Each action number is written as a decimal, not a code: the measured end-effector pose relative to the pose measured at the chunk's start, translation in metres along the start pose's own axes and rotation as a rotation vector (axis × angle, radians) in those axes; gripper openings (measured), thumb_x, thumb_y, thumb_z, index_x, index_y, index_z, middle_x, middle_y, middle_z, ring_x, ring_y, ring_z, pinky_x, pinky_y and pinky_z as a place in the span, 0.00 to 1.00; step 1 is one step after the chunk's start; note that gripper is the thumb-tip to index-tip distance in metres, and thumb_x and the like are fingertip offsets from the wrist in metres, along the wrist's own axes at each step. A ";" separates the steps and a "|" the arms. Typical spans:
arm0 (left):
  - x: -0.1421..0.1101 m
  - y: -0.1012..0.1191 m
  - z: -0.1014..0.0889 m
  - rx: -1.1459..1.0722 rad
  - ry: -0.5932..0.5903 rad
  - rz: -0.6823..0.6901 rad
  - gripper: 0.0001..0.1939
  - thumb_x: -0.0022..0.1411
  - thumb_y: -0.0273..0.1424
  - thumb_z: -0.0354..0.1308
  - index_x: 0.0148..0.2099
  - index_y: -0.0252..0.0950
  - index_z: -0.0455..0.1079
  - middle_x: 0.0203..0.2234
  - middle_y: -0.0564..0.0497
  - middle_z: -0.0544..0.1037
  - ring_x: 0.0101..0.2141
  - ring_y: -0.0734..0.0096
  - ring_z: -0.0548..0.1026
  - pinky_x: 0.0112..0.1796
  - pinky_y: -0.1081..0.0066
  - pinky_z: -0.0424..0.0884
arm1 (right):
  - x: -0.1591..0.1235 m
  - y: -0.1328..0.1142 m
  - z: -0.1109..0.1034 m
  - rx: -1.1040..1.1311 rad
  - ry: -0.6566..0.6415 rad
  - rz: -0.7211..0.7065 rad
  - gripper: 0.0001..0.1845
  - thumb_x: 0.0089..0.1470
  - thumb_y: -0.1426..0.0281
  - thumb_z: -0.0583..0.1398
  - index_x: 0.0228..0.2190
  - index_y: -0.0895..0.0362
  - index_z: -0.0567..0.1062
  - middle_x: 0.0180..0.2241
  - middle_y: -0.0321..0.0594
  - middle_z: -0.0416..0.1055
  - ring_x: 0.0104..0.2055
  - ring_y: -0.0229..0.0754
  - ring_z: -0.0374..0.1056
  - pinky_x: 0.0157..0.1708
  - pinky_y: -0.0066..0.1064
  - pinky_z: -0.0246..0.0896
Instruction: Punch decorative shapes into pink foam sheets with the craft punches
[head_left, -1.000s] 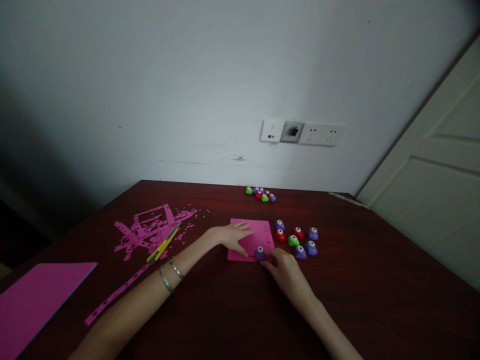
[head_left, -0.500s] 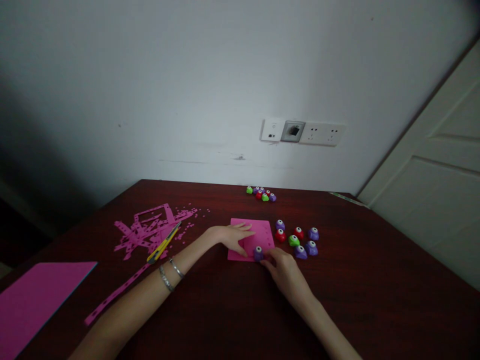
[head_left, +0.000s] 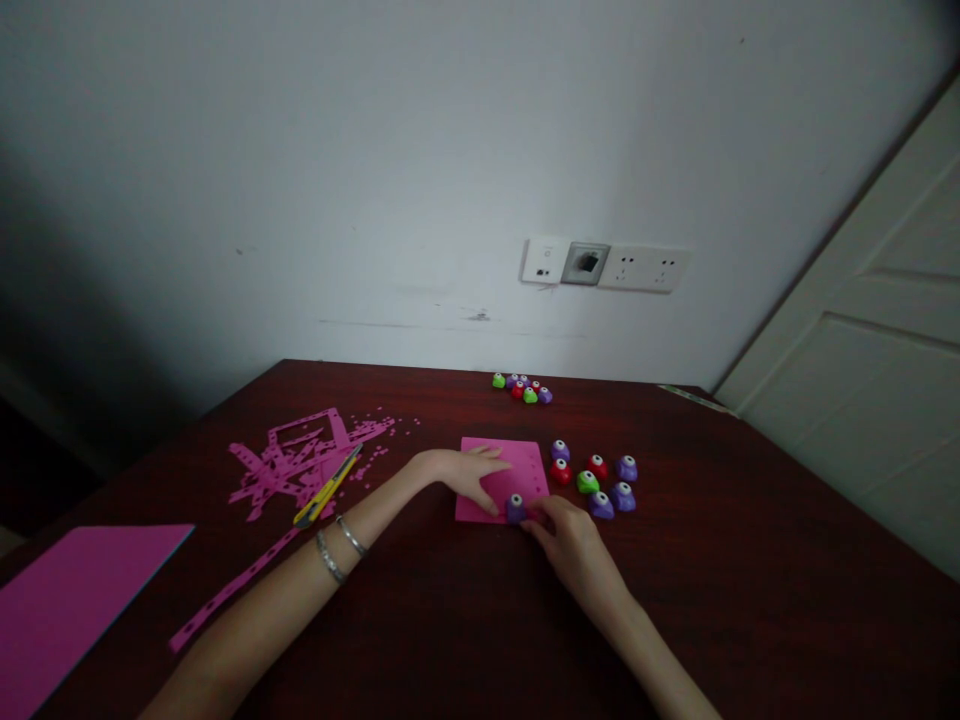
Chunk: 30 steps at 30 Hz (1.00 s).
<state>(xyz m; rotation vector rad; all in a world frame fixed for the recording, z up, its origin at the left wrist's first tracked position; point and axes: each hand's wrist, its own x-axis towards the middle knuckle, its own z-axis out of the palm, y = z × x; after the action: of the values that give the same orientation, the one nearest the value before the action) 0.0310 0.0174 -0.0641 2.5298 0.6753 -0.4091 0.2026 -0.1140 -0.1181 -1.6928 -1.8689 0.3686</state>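
A square pink sheet [head_left: 517, 455] with a row of small punched holes along its right side lies on the dark table. Spread flat on its left part is my left hand [head_left: 469, 475], its thumb pointing toward a purple craft punch [head_left: 515, 509] with an eye-like white top button. That punch sits at the sheet's near edge. At its right side, my right hand [head_left: 561, 527] is closed, thumb and forefinger against the punch; the fingertips are small and partly hidden. Close to the right hand stand several more craft punches in purple, red and green [head_left: 587, 482].
Pink paper scraps [head_left: 285, 470] and tiny cut-out bits [head_left: 373, 455] lie on the left, with a yellow utility knife [head_left: 328, 487] on them. A perforated pink strip [head_left: 232, 587] and a large pink sheet [head_left: 67, 600] lie nearer. Small punches [head_left: 530, 395] stand by the wall.
The purple punch has shifted slightly left along the pink sheet's near edge. Both hands have stayed almost where they were.
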 end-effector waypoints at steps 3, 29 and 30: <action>-0.003 0.000 -0.007 -0.028 0.152 0.063 0.38 0.52 0.44 0.57 0.61 0.33 0.53 0.61 0.41 0.53 0.61 0.57 0.46 0.56 0.62 0.48 | 0.001 0.001 -0.004 0.073 0.009 0.040 0.05 0.48 0.70 0.57 0.28 0.57 0.73 0.26 0.39 0.71 0.28 0.40 0.66 0.30 0.29 0.58; 0.014 0.011 0.021 -0.759 0.032 -0.171 0.24 0.44 0.50 0.61 0.19 0.32 0.67 0.12 0.55 0.68 0.11 0.85 0.57 0.15 0.77 0.48 | 0.051 0.012 -0.026 0.481 -0.631 0.377 0.28 0.50 0.48 0.54 0.13 0.58 0.63 0.09 0.29 0.56 0.11 0.26 0.45 0.10 0.21 0.34; 0.014 0.011 0.019 -0.770 0.011 -0.179 0.23 0.44 0.49 0.61 0.19 0.32 0.67 0.12 0.55 0.68 0.11 0.85 0.57 0.15 0.77 0.48 | 0.052 0.012 -0.025 0.482 -0.639 0.375 0.28 0.49 0.48 0.54 0.14 0.58 0.64 0.10 0.29 0.56 0.11 0.26 0.45 0.10 0.21 0.35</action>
<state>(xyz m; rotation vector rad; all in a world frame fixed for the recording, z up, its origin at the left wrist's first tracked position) 0.0459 0.0042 -0.0818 1.7519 0.8643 -0.1458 0.2262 -0.0656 -0.0928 -1.6772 -1.6387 1.5291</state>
